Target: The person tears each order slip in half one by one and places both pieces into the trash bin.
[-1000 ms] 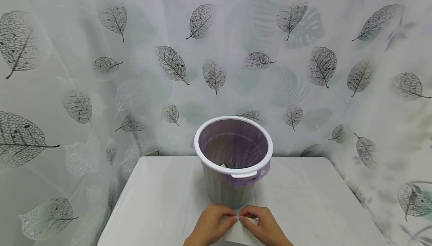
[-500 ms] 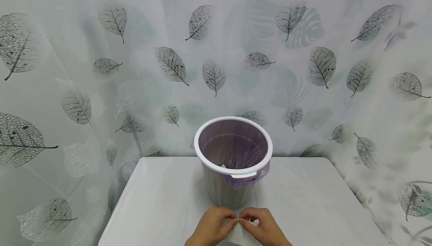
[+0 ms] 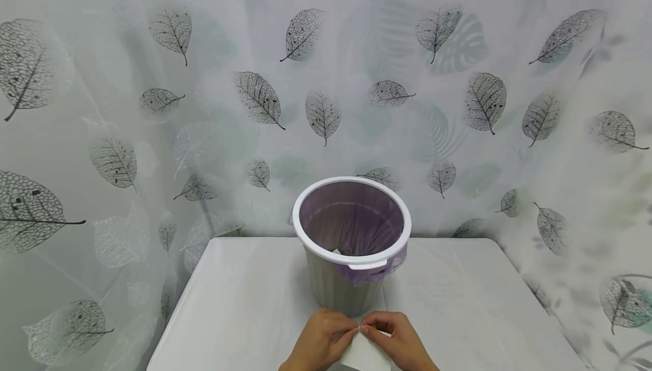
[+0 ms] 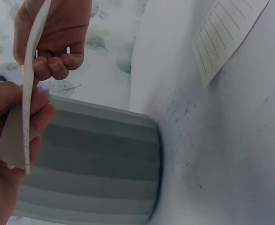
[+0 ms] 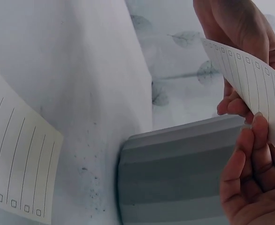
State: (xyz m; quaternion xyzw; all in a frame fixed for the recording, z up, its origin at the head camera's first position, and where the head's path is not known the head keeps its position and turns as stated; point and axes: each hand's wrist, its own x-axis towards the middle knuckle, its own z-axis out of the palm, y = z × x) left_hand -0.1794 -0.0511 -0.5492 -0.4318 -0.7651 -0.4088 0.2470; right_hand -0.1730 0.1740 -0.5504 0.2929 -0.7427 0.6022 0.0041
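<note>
My left hand (image 3: 321, 340) and right hand (image 3: 394, 337) meet in front of the bin, at the bottom of the head view. Between thumbs and fingertips they pinch the upper edge of a sheet of checklist paper (image 3: 364, 354), side by side. Rows of lines with small boxes mark this paper (image 5: 250, 77) in the right wrist view. From the left wrist it shows nearly edge-on, a thin bent strip (image 4: 28, 93). No tear can be made out at the pinched spot. A second lined checklist sheet (image 4: 226, 37) lies on the table below the hands.
A grey ribbed waste bin (image 3: 346, 289) with a white rim stands just beyond the hands, lined with a purple bag (image 3: 356, 212). A bit of white paper (image 3: 336, 251) shows inside. The white table (image 3: 244, 297) reaches back to a leaf-patterned curtain (image 3: 326, 37).
Both hands stay almost in place, still pinching the paper. Its lower part has swung to another angle and shows a broader white face now than half a second ago.
</note>
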